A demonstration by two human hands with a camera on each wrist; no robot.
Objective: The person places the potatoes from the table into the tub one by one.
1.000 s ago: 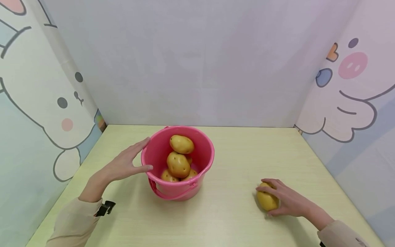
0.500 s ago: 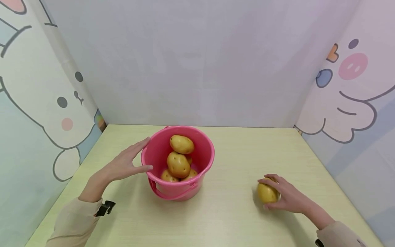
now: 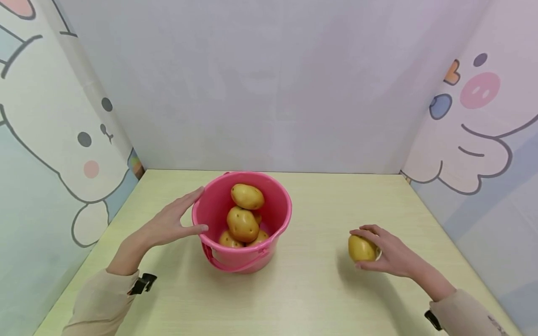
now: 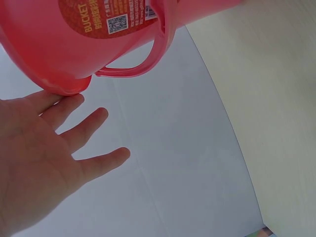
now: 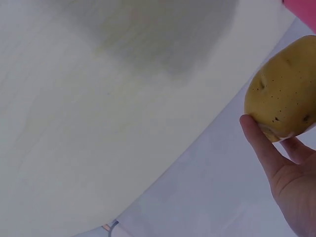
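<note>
A pink bucket stands on the table with several yellow-brown potatoes inside. At its left side, my left hand touches the rim, thumb tip over the edge. The left wrist view shows that hand's fingers spread and fairly straight beneath the bucket's rim. On the right, my right hand grips another potato between thumb and fingers, raised above the tabletop. The right wrist view shows this potato's pitted skin and part of the holding hand.
The pale wooden table extends between the bucket and my right hand. A plain backdrop rises behind it. Cartoon-printed panels flank the table at left and right. The bucket's handle hangs down its side.
My right hand has lifted the potato off the table and moved it slightly away from me; its shadow has separated. My left hand and the bucket have stayed in place.
</note>
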